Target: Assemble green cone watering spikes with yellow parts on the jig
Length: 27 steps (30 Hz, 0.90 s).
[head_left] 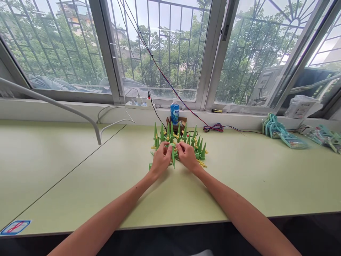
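Note:
My left hand (162, 156) is closed around the wide top of a green plastic spike (173, 160), whose point tilts down toward me. My right hand (187, 153) is pinched close beside that top, with a bit of yellow plastic showing at its fingertips; most of this piece is hidden. Just beyond both hands, several green spikes (184, 132) stand point-up in rows, some with small yellow fittings on them. Other green spikes (203, 152) stand to the right of my right hand. Loose yellow pieces (201, 163) lie beside my right wrist.
A blue liquid bottle (174, 113) stands behind the spikes by a brown box. Red and blue cable (214, 127) lies coiled near the sill. Bagged teal items (282, 133) are at the far right. A grey tube (80, 115) arches over the table's left side.

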Each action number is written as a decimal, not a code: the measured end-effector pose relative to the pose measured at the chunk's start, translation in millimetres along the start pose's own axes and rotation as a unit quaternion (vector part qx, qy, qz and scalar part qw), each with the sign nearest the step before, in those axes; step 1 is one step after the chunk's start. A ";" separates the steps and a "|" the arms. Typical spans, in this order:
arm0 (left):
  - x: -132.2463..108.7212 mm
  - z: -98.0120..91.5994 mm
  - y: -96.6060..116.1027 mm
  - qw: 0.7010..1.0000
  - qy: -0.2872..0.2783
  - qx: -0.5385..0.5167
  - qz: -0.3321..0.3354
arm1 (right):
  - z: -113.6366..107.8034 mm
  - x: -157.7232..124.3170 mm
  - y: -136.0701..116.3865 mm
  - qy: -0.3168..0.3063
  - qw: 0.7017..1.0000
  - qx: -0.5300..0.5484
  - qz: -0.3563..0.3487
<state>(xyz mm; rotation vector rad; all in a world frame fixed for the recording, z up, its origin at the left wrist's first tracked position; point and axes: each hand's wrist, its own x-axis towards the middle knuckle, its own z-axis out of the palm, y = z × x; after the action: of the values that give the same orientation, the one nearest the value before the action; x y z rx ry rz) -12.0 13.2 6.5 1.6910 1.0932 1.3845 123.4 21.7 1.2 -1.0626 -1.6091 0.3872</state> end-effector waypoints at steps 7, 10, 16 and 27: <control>1.0 0.4 -4.0 0.999 -0.007 0.032 0.022 | 0.0 -0.6 -0.7 -0.001 1.000 -0.002 0.001; 1.3 0.2 -4.7 0.999 -0.010 0.037 0.026 | -0.2 -0.6 -0.4 -0.001 1.000 0.000 0.002; 0.6 0.0 -2.8 0.999 -0.012 0.029 0.028 | -0.7 -0.5 0.4 -0.004 1.000 0.001 0.003; 0.1 -1.9 -0.5 0.998 -0.020 0.057 0.033 | -0.1 -0.5 1.2 -0.006 1.000 0.002 0.000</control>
<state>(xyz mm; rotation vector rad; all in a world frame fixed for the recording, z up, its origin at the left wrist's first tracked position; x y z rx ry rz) -13.9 13.4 6.5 1.8428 1.1209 1.3447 124.1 21.9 0.1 -1.0596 -1.6188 0.3977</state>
